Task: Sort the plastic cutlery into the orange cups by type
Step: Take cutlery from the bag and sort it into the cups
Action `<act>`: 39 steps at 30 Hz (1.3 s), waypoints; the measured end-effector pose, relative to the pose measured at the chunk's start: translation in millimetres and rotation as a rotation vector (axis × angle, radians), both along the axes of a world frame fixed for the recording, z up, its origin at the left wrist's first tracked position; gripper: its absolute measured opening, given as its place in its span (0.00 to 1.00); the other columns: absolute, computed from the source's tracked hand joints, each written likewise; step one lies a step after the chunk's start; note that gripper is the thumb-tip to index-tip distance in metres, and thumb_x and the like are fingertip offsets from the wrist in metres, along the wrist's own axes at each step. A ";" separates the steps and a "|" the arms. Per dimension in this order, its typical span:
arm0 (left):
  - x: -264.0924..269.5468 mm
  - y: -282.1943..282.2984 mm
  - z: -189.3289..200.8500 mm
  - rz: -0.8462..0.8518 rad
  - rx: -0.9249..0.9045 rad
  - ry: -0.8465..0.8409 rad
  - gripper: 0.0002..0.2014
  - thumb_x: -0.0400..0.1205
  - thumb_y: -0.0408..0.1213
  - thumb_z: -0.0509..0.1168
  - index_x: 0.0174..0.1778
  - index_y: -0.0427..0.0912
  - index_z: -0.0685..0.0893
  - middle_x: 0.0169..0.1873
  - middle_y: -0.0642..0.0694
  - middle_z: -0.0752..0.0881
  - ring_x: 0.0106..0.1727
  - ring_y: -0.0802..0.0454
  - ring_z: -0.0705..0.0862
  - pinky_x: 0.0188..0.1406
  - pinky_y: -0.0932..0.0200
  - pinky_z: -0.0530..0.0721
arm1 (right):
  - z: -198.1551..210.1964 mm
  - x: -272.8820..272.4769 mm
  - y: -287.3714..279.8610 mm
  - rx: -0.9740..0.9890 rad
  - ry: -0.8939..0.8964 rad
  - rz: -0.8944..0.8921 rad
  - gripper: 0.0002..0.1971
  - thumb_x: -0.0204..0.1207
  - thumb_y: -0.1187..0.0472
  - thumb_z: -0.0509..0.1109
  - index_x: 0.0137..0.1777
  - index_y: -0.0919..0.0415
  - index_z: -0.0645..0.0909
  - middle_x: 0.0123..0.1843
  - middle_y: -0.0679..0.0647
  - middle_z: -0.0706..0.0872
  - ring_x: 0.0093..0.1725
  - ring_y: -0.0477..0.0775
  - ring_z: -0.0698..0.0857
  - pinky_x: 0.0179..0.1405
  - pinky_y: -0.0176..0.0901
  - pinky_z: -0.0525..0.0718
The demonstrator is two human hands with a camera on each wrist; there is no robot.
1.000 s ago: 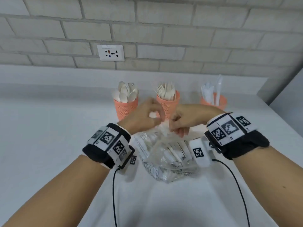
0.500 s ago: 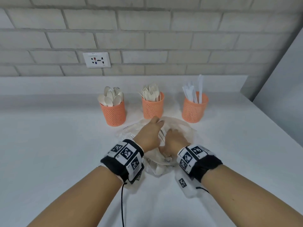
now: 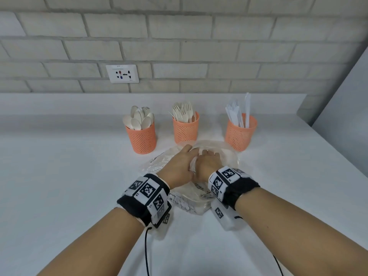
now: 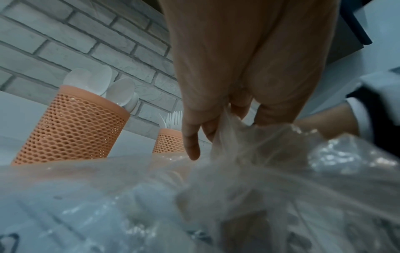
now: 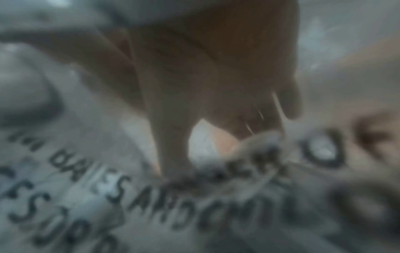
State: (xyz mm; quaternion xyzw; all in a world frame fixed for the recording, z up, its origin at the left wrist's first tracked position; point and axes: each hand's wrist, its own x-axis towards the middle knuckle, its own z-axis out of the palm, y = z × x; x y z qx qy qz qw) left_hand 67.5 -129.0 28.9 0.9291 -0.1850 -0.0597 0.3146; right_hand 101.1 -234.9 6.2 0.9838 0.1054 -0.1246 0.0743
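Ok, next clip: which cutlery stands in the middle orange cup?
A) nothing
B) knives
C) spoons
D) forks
D: tines stick up from the forks in the middle cup; the spoons fill the left cup and the knives the right cup.

cups (three) just beyond bag

Rear wall: painted brick, pale grey-white, laid in running bond with recessed mortar joints. White socket plate mounted on the brick, left of centre, just above a raised ledge spanning the foot of the wall. White matte work surface below the ledge, extending toward the camera. Plain grey panel at the right edge, angled against the wall. Soft, even lighting; faint shadows only.
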 end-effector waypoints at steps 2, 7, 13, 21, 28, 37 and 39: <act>-0.8 1.5 -0.4 -0.013 -0.022 -0.012 0.28 0.71 0.18 0.63 0.69 0.35 0.72 0.62 0.41 0.71 0.38 0.55 0.69 0.27 0.76 0.68 | -2.0 2.8 4.5 0.036 0.048 -0.061 0.40 0.70 0.47 0.70 0.76 0.65 0.58 0.71 0.62 0.69 0.72 0.62 0.70 0.73 0.52 0.68; -0.4 6.8 0.4 0.002 -0.029 -0.031 0.29 0.72 0.18 0.63 0.71 0.35 0.71 0.62 0.41 0.71 0.33 0.58 0.69 0.29 0.78 0.69 | -1.8 0.2 0.2 0.225 0.013 -0.121 0.36 0.69 0.61 0.75 0.74 0.66 0.60 0.67 0.62 0.76 0.67 0.62 0.77 0.66 0.51 0.74; -2.2 9.9 -1.3 0.072 -0.012 -0.076 0.32 0.74 0.20 0.61 0.76 0.38 0.67 0.64 0.40 0.71 0.56 0.39 0.79 0.41 0.75 0.65 | -2.8 -12.6 -14.5 0.356 -0.052 -0.034 0.23 0.71 0.66 0.72 0.65 0.66 0.71 0.61 0.61 0.81 0.61 0.63 0.81 0.60 0.50 0.77; -2.3 8.6 4.8 0.157 0.146 -0.246 0.22 0.76 0.29 0.67 0.67 0.44 0.78 0.53 0.42 0.82 0.47 0.46 0.81 0.48 0.56 0.76 | -1.5 -20.3 -19.7 0.278 0.049 0.001 0.16 0.77 0.59 0.66 0.62 0.64 0.74 0.56 0.59 0.84 0.55 0.60 0.84 0.47 0.43 0.77; -17.3 -1.5 14.6 -0.006 0.245 -0.090 0.38 0.70 0.43 0.75 0.75 0.47 0.65 0.65 0.43 0.69 0.62 0.44 0.74 0.57 0.51 0.79 | 8.6 -10.8 -11.8 0.378 0.172 -0.078 0.19 0.73 0.63 0.69 0.63 0.65 0.74 0.54 0.57 0.83 0.49 0.55 0.82 0.45 0.42 0.76; -30.9 11.7 0.2 -0.072 0.440 0.057 0.56 0.62 0.57 0.78 0.80 0.49 0.51 0.74 0.43 0.56 0.72 0.41 0.65 0.66 0.42 0.76 | 19.1 -8.2 -24.7 0.562 0.260 -0.212 0.18 0.76 0.62 0.67 0.64 0.66 0.74 0.58 0.59 0.82 0.57 0.57 0.81 0.49 0.42 0.76; -33.8 8.2 -2.8 -0.073 0.391 -0.011 0.48 0.62 0.58 0.77 0.74 0.49 0.62 0.73 0.42 0.59 0.68 0.40 0.69 0.63 0.44 0.77 | 21.9 -8.2 -23.9 0.553 0.314 -0.208 0.11 0.76 0.61 0.67 0.56 0.64 0.78 0.50 0.59 0.85 0.53 0.57 0.83 0.44 0.41 0.77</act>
